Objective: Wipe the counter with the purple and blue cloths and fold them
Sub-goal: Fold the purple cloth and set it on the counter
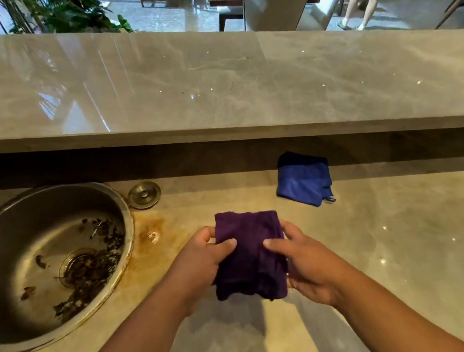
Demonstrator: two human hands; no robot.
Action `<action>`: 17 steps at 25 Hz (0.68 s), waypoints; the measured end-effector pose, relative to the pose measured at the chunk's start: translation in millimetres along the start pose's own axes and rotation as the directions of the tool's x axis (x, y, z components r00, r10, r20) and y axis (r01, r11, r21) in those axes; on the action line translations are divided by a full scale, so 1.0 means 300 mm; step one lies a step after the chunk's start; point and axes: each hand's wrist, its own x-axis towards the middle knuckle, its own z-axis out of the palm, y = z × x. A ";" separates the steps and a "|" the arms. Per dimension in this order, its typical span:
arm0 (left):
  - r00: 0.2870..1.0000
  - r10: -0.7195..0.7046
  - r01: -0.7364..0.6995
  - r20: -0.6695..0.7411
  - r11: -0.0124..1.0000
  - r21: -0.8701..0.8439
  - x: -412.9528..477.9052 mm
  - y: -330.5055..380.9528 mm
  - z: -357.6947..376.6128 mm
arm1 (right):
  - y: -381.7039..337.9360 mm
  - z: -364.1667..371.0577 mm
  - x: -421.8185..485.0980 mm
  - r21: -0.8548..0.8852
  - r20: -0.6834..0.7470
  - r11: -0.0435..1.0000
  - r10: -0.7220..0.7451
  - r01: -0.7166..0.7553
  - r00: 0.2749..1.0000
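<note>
A purple cloth [250, 256], folded into a thick rectangle, is held just above the lower marble counter [400, 241]. My left hand [204, 258] grips its left edge, thumb on top. My right hand [304, 264] grips the right edge, thumb across the top fold. A blue cloth [303, 178], folded, lies on the counter behind and to the right, partly under the raised shelf's overhang, apart from both hands.
A round steel sink [23, 237] with dark leaf scraps sits at left, with a metal drain stopper [144, 194] by its rim and rusty stains beside it. A raised marble bar top [211, 88] runs across behind. Chairs, plants and a person stand beyond.
</note>
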 end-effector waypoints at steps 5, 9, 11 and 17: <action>0.985 -0.051 0.067 -0.162 0.993 0.094 0.230 0.016 0.079 | -0.071 -0.104 0.219 -0.266 -0.135 0.963 -0.001 -0.035 0.991; 0.957 0.045 0.005 -0.287 0.985 0.171 0.460 0.120 0.122 | -0.235 -0.141 0.426 -0.439 -0.137 0.896 -0.141 0.067 0.980; 0.925 0.139 -0.068 -0.353 0.976 0.205 0.585 0.154 0.128 | -0.288 -0.150 0.531 -0.463 -0.131 0.876 -0.221 0.138 0.966; 0.903 0.207 0.056 -0.376 0.811 0.582 0.810 0.118 0.090 | -0.283 -0.223 0.722 -0.613 -0.100 0.784 -0.205 0.102 0.974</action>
